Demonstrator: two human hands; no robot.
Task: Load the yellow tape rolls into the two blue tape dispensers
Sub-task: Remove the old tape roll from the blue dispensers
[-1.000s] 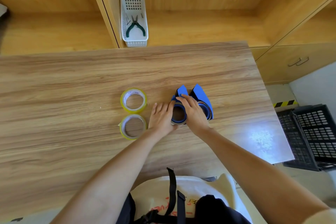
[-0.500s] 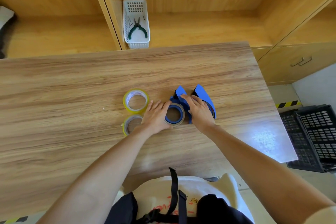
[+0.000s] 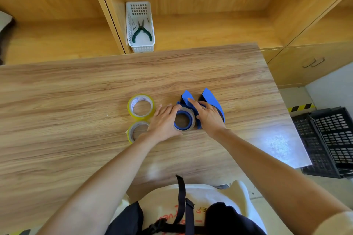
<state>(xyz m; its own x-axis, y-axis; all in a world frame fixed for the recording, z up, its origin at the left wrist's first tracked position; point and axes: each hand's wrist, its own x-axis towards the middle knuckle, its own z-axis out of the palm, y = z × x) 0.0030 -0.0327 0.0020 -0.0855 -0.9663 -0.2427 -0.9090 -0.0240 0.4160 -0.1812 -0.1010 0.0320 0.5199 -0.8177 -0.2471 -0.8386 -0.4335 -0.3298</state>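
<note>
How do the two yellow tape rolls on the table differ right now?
The far roll lies fully in view and untouched; the near roll is partly hidden under the left hand. The far roll looks brighter yellow and thicker; the near roll looks duller and thinner. Both lie flat on the table, left of the dispensers.

The person's arms are bare from left hand (image 3: 165, 122) and right hand (image 3: 208, 117) up, a pale cream sleeve edge (image 3: 336, 221) at the right shoulder, and a white top with red lettering (image 3: 172, 217) is crossed by a black buckled strap (image 3: 181, 192).
</note>
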